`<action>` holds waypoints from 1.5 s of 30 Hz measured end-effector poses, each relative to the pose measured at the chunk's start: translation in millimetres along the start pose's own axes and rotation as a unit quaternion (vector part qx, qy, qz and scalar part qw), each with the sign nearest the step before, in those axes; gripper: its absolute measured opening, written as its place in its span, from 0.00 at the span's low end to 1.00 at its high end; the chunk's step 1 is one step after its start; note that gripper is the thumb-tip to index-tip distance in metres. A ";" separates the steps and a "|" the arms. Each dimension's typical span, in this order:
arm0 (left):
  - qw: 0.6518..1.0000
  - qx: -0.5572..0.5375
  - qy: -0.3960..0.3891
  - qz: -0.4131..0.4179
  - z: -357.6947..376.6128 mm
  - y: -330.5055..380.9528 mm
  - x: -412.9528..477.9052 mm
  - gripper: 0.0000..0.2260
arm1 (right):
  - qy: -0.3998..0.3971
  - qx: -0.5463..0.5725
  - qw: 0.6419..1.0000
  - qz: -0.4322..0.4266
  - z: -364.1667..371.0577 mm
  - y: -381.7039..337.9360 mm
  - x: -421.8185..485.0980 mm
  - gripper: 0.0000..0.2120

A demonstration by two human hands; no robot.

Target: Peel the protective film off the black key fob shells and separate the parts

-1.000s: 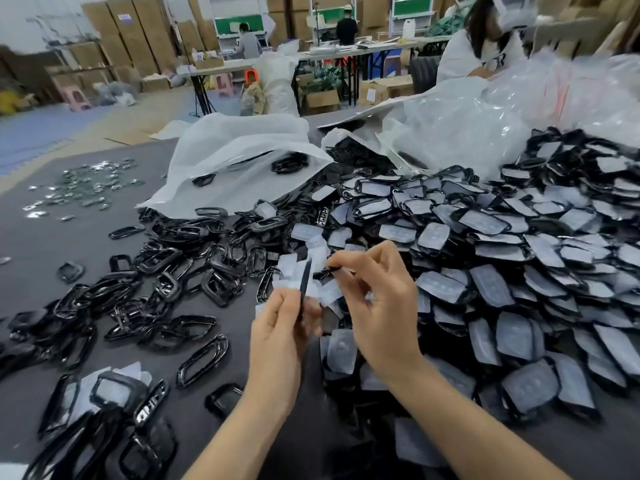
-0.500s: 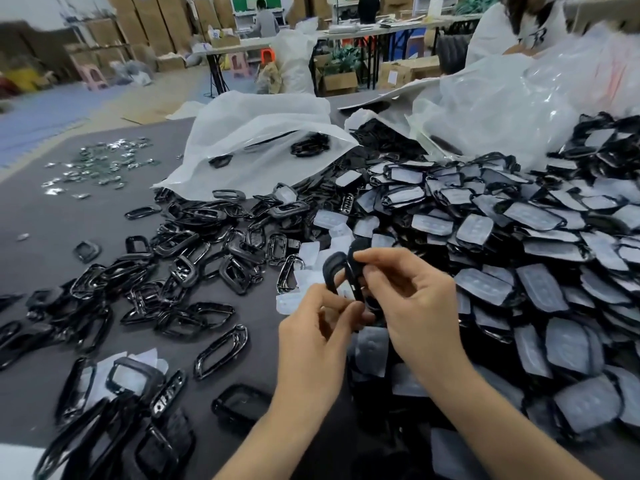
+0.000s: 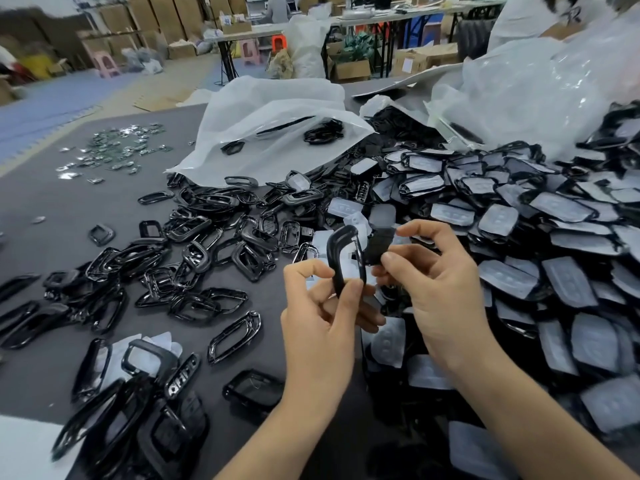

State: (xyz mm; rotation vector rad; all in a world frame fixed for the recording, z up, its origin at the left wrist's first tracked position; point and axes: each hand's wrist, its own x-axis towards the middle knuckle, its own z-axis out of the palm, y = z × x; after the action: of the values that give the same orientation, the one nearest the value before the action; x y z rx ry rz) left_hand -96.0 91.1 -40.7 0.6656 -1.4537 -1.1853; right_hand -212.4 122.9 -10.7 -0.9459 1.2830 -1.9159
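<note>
My left hand [image 3: 320, 327] pinches a glossy black key fob frame [image 3: 341, 258] between thumb and fingers, holding it upright above the table. Just right of it, my right hand [image 3: 440, 289] pinches a flat black shell piece [image 3: 378, 245] that still touches the frame's right side. A large pile of film-covered shells [image 3: 502, 237] spreads across the right half of the grey table [image 3: 69, 209]. Bare black frames [image 3: 194, 251] lie scattered to the left. Peeled white film pieces [image 3: 349, 216] lie behind my hands.
An open white plastic bag [image 3: 273, 133] holding a few black parts lies at the back centre, and clear bags [image 3: 540, 84] rise at the back right. Small shiny metal pieces [image 3: 117, 150] are strewn at the far left. Another person sits at the top right.
One second ago I held a thin edge-on shell and picked at it. Now the frame and the flat piece are spread apart, one in each hand. The view has shifted closer.
</note>
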 end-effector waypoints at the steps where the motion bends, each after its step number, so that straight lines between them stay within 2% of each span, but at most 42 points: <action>1: 1.000 -0.009 0.000 -0.004 0.2 0.1 -0.1 0.09 | -0.001 -0.002 1.000 -0.002 -0.1 -0.6 0.4 0.13; 8: 0.999 -0.027 -0.010 -0.020 -0.4 3.9 -0.2 0.08 | -0.012 0.037 0.999 0.015 -0.2 -1.4 2.6 0.17; 15: 1.000 0.001 -0.001 -0.015 -0.1 2.6 0.7 0.09 | -0.010 0.089 0.995 0.038 -0.4 -1.1 2.9 0.08; 24: 0.999 0.014 -0.010 -0.041 -1.2 0.0 0.9 0.10 | 0.006 0.057 0.996 0.072 -4.8 3.7 6.9 0.11; 31: 0.999 0.001 -0.001 -0.049 0.5 0.5 -0.2 0.08 | -0.019 0.064 0.994 0.089 -4.0 6.2 6.0 0.09; 37: 0.999 0.019 0.016 -0.029 -0.5 -2.3 0.9 0.11 | 0.012 0.131 0.986 0.100 -2.8 5.6 6.8 0.09; 41: 0.998 0.036 0.034 -0.044 -2.5 -2.5 4.9 0.02 | 0.024 0.130 0.988 0.083 -1.9 5.5 6.9 0.11; 45: 0.996 0.060 0.047 -0.037 -2.4 -3.4 7.8 0.05 | 0.017 0.124 0.989 0.081 -2.4 4.8 7.7 0.12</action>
State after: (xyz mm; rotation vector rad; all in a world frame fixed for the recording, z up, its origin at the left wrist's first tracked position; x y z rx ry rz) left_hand -96.3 82.3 -41.0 0.8540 -1.4403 -1.1140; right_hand -218.0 116.2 -14.2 -0.6658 1.0742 -1.9164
